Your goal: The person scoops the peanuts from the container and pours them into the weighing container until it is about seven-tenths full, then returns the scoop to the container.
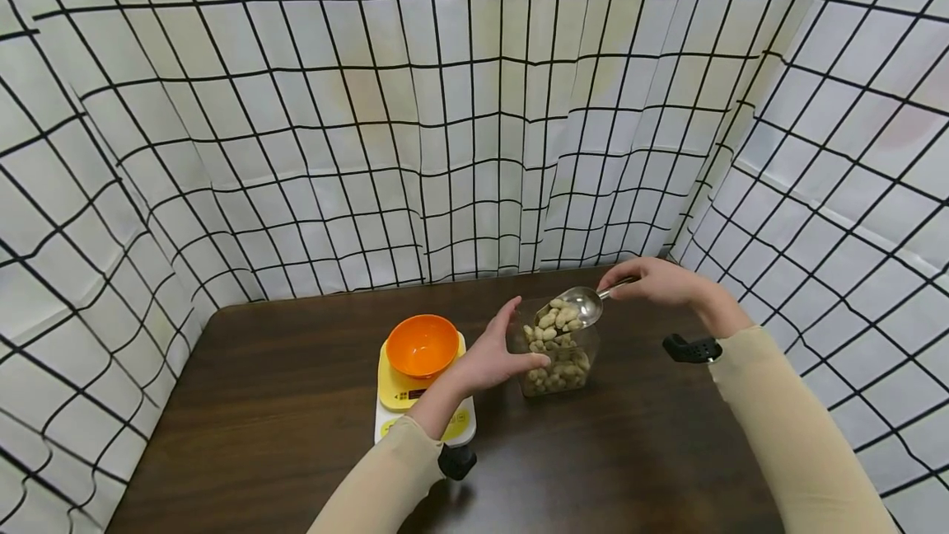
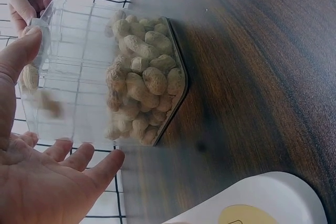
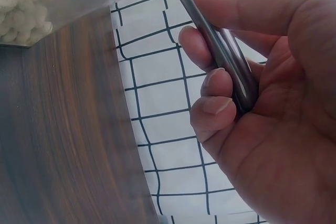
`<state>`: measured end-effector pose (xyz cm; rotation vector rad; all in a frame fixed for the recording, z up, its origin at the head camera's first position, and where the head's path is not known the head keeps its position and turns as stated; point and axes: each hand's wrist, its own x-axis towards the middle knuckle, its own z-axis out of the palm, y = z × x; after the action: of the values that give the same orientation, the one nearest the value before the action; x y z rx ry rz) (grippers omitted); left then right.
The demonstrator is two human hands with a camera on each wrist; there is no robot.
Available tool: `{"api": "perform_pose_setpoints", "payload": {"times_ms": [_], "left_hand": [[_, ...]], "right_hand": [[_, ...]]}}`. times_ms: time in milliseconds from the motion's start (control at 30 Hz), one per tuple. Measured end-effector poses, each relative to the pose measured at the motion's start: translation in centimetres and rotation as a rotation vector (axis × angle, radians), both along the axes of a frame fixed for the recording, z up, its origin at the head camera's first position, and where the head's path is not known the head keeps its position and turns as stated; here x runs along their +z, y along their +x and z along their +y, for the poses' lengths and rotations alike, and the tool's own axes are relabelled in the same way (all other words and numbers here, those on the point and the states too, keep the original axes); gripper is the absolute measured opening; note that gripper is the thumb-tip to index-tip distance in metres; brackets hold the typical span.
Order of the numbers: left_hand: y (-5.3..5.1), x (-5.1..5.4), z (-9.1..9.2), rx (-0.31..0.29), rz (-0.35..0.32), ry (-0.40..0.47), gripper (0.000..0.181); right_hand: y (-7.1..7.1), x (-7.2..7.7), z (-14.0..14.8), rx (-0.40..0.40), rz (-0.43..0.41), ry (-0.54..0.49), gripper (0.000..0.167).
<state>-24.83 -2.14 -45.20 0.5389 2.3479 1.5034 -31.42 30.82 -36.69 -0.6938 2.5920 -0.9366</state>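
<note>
- Left hand (image 1: 489, 358) was spread beside clear plastic box (image 2: 84, 77); right hand (image 1: 656, 280) gripped silver metal scoop (image 1: 589, 302) at its rim.
- Brown wooden surface (image 1: 652, 443) gave room rightward, before white gridded curtain (image 1: 801, 213).

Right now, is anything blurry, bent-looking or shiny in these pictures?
Head view: the grid-lined curtain looks wavy, the tabletop has a faint sheen near the bottom; left wrist view: what looks like a peanut is smeared inside the clear container; right wrist view: bright streaks glint on the scoop handle.
</note>
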Motion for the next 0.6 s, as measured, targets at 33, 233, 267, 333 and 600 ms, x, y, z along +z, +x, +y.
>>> {"api": "perform_pose_setpoints", "payload": {"times_ms": [33,233,267,333,600], "left_hand": [[0.0,0.0,0.0,-0.001,0.0,-0.001,0.108],[0.1,0.3,-0.1,-0.004,0.019,-0.028,0.113],[0.1,0.4,-0.2,-0.002,0.022,-0.033,0.114],[0.1,0.5,-0.3,0.003,0.031,-0.041,0.116],[1.3,2.6,-2.0,0.005,0.124,-0.009,0.115]], "right_hand": [[0.1,0.0,0.1,-0.008,0.004,0.002,0.022],[0.4,0.1,0.6,-0.028,0.006,0.0,0.024],[0.4,0.1,0.7,-0.029,0.004,-0.003,0.025],[0.4,0.1,0.7,-0.034,0.003,-0.01,0.025],[0.7,0.1,0.5,-0.06,0.005,-0.043,0.028]]}}
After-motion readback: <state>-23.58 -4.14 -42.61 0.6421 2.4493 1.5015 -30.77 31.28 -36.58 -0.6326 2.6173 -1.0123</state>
